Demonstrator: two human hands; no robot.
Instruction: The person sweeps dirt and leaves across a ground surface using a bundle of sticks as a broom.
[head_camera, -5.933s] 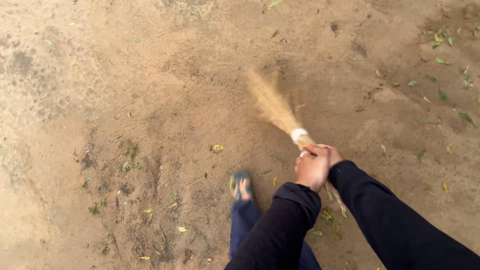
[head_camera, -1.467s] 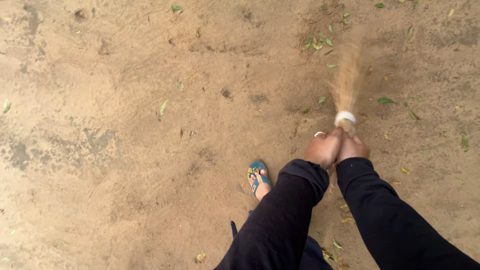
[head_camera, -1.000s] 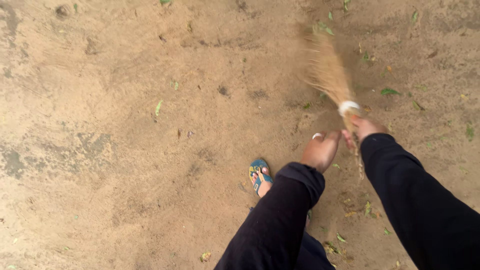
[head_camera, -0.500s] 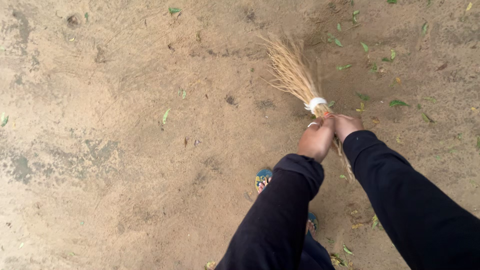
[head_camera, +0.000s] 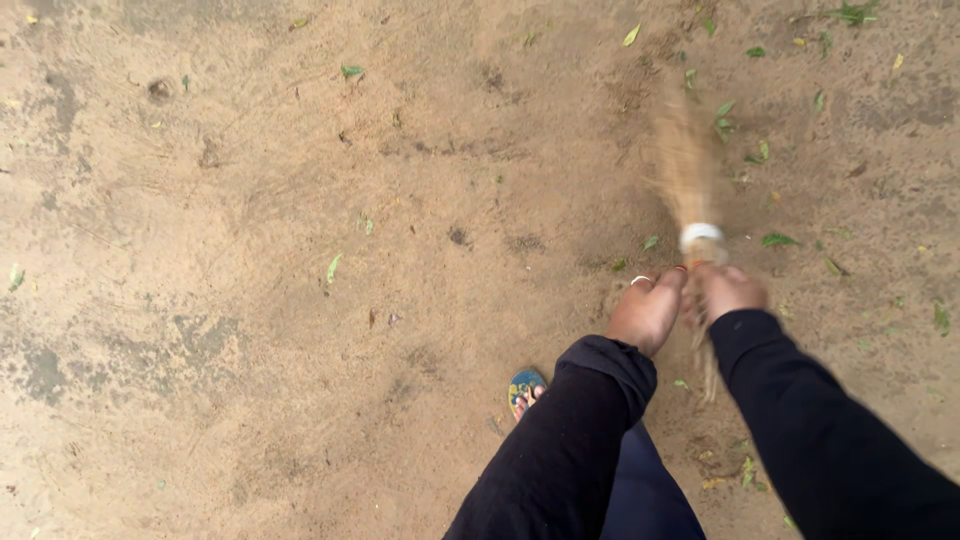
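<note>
Gripping the straw broom (head_camera: 690, 185) with fingers wrapped tight, both hands (head_camera: 688, 300) sit among scattered green leaves (head_camera: 778, 240) on dirt (head_camera: 250, 300).

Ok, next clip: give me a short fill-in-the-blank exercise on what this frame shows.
1. Both hands, the left hand and right hand, grip a straw ____.
2. The band tying the bristles is ____ in colour.
3. The ring sits on the ____ hand.
4. The ground is bare dirt scattered with green ____.

Missing words: broom; white; left; leaves
</note>
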